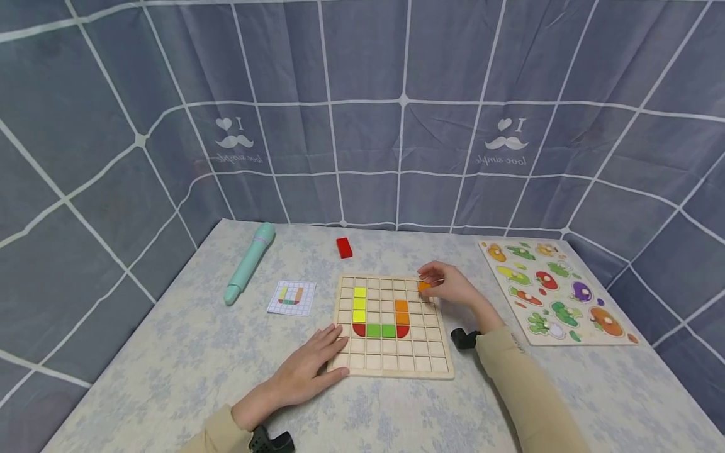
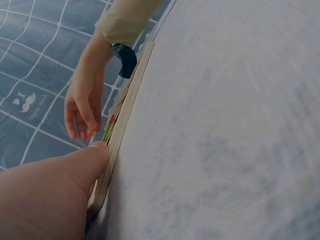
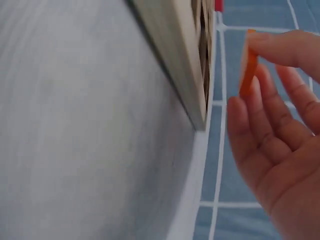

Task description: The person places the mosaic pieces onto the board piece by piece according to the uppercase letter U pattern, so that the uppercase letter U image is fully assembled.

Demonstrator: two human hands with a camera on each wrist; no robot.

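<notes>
A wooden grid board (image 1: pixel 374 362) lies flat on the table. On it a U-shape stands in tiles: three yellow squares (image 1: pixel 359 304) at left, two green squares (image 1: pixel 381 331) below, two orange squares (image 1: pixel 401 311) at right, and rounded red corner pieces (image 1: pixel 359 329). My right hand (image 1: pixel 451 284) pinches another orange square tile (image 3: pixel 248 65) between thumb and fingertips, over the board's far right corner. With its fingers extended, my left hand (image 1: pixel 308 368) rests on the board's near left edge; its thumb (image 2: pixel 97 150) lies on the rim.
Left of the board is a small card (image 1: pixel 291 298) printed with a coloured U on a grid. A teal cylinder (image 1: pixel 249 264) lies farther left. Behind the board sits a red block (image 1: pixel 344 248). A vegetable puzzle board (image 1: pixel 600 340) occupies the table's right side, and tile-patterned curtains surround the table.
</notes>
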